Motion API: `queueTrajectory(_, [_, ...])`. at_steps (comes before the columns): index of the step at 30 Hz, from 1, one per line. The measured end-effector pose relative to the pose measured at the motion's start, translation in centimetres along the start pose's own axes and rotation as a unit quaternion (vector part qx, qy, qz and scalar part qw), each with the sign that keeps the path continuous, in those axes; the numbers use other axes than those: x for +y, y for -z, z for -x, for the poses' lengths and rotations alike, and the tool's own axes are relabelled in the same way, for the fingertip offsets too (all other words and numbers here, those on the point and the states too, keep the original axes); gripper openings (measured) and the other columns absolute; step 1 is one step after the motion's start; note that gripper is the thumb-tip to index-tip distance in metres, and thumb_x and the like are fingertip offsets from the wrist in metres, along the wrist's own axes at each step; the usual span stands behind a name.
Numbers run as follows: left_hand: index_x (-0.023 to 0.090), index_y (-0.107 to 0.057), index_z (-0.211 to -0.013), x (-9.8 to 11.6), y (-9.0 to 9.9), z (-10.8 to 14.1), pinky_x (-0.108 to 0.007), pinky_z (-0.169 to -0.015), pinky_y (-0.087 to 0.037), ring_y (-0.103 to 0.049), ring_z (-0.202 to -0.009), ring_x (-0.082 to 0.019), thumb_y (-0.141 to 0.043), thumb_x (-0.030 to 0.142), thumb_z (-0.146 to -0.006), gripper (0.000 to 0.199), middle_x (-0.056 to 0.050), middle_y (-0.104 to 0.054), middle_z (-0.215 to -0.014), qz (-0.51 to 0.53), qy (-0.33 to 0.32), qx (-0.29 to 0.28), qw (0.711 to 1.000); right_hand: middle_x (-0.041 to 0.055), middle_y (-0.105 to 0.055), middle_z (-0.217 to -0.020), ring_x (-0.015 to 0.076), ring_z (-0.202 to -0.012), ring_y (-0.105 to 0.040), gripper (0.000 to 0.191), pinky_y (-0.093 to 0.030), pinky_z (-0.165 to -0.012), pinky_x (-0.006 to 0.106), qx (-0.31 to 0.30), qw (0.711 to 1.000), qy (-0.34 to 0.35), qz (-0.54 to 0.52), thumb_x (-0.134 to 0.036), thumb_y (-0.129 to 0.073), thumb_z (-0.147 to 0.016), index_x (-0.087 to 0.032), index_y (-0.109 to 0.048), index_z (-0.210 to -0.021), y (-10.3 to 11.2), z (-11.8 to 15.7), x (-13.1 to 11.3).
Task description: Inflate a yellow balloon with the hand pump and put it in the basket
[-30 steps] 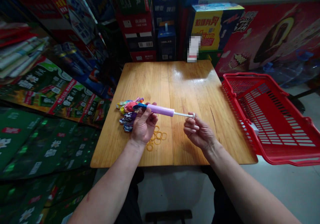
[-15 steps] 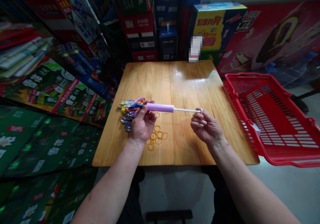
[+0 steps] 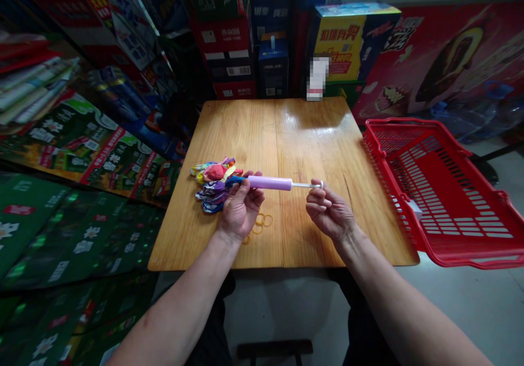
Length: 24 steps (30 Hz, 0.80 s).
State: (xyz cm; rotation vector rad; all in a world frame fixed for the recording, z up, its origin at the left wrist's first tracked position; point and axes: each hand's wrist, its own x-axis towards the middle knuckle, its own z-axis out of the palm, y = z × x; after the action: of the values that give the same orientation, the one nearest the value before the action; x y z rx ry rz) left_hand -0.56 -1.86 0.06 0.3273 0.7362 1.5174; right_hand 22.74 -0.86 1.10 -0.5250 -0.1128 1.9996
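A purple balloon pump (image 3: 271, 183) is held level above the wooden table (image 3: 307, 148). My left hand (image 3: 240, 210) grips its left end, thumb and fingers closed at the nozzle, where a blue balloon (image 3: 234, 180) appears to sit on the tip. The white plunger rod sticks out to the right, and my right hand (image 3: 333, 213) pinches its ring-shaped handle (image 3: 321, 185). Left of my left hand lies a pile of deflated coloured balloons (image 3: 209, 192), some hidden by the hand. Several yellow rubber bands (image 3: 267, 220) lie below, partly covered by my left wrist.
A red plastic basket (image 3: 426, 246) stands beside the table's right edge. Stacked green cartons (image 3: 73, 235) line the left side. Boxes (image 3: 231, 39) and a yellow-and-blue carton (image 3: 339, 41) stand behind the table. A dark stool (image 3: 274, 348) shows below.
My right hand has moved left toward my left hand, so less of the plunger rod shows. My left hand and the pump have shifted slightly right and down, covering more rubber bands.
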Motion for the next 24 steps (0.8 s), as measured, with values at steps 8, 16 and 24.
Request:
queueTrajectory(8, [0.020,-0.072,-0.110,-1.4,-0.9,0.8,-0.019,-0.069,-0.058,-0.068,-0.069,-0.007,-0.076,0.025,-0.085,0.026,-0.008,-0.073,-0.117,-0.007,0.028,0.001,1.000,-0.0080,-0.054,-0.068,0.0021,-0.048,-0.041,0.023,-0.041,-0.046,0.012,-0.009,0.999,-0.031,0.003,-0.015,-0.075,-0.085,-0.019,-0.059,-0.101,0.5,-0.1,2.3])
queueTrajectory(16, [0.020,-0.072,-0.109,-1.5,-0.8,-0.2,-0.018,-0.063,-0.055,-0.065,-0.067,-0.006,-0.073,0.032,-0.087,0.025,-0.008,-0.072,-0.120,-0.002,0.042,-0.013,0.999,-0.0072,-0.055,-0.068,0.0025,-0.047,-0.042,0.021,-0.041,-0.046,0.014,-0.006,0.999,-0.048,-0.011,-0.017,-0.074,-0.086,-0.018,-0.060,-0.102,-0.3,-0.4,2.6])
queueTrajectory(24, [0.021,-0.072,-0.103,1.4,-0.7,-1.9,-0.017,-0.057,-0.052,-0.062,-0.062,-0.005,-0.078,0.030,-0.083,0.022,-0.006,-0.074,-0.111,-0.012,-0.047,0.005,0.999,-0.0081,-0.055,-0.065,0.0018,-0.047,-0.042,0.016,-0.038,-0.045,0.012,-0.007,1.000,0.011,-0.015,-0.010,-0.069,-0.087,-0.018,-0.061,-0.099,0.0,-0.5,-1.4])
